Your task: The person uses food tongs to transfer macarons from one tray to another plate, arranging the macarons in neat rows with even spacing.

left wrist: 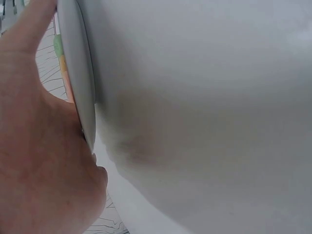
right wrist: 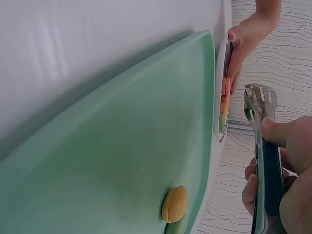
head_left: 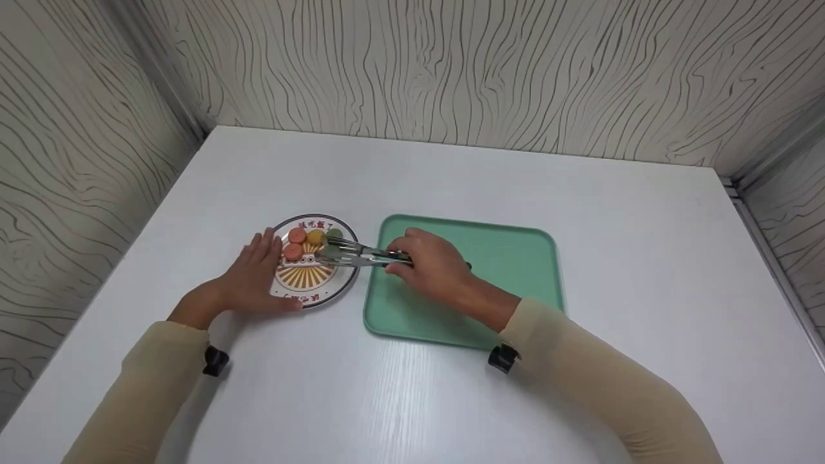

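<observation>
My left hand point(head_left: 251, 277) rests at the left rim of a round printed plate point(head_left: 322, 290), fingers straight along its edge and thumb at its near side. Two pink macarons point(head_left: 294, 251), a yellow macaron point(head_left: 315, 237) and a green macaron point(head_left: 334, 234) lie on the plate. My right hand point(head_left: 433, 265) grips metal serving tongs point(head_left: 364, 251) with dark handles. The tongs' slotted ends hang over the plate's right part, with something greenish between them. In the right wrist view, a yellow-orange macaron point(right wrist: 174, 204) and a green macaron point(right wrist: 177, 226) sit on the green tray point(right wrist: 122, 126).
Both plate and tray stand on a white table point(head_left: 619, 270), the tray just right of the plate. Walls with a wood-grain pattern point(head_left: 451, 71) border the table at the back and sides. My right forearm crosses the tray's near right corner.
</observation>
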Demonstrator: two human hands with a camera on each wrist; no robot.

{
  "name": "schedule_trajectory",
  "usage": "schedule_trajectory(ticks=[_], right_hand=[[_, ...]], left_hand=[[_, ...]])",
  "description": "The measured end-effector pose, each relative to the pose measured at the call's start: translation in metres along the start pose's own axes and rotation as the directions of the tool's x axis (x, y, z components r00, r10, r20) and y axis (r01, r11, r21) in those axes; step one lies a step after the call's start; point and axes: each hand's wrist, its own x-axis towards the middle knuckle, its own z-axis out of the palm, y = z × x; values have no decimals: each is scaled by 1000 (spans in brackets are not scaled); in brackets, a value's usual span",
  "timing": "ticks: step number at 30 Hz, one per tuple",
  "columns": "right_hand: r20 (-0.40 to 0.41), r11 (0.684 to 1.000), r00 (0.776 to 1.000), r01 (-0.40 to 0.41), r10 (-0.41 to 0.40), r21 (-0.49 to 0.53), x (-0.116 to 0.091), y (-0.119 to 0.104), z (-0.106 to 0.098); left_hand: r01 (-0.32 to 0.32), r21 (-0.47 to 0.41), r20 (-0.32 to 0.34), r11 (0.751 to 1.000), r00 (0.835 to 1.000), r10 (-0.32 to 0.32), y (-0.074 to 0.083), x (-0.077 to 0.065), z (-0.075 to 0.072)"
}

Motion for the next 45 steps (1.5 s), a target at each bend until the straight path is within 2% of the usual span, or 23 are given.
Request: schedule_trajectory(ticks=[8,20,28,36,45], right_hand=[[19,999,1000,-22,22,-34,8,-5,7],[35,998,999,-24,26,-55,20,-10,19],[35,997,999,-21,24,-79,25,-16,24],[35,995,999,-24,28,-98,28,-14,28],[35,991,998,-51,56,-121,31,-11,32]], left_hand=[[-9,-1,-3,1000,1000,9,2,-1,-2],[16,13,8,1000,1000,-16,0,-1,0],[-3,-2,-1,1000,1000,3,0,-2,0],[11,-8,14,1000,1000,-11,1,-2,-1],[-1,-23,3,1000,1000,1,2,-2,-2]])
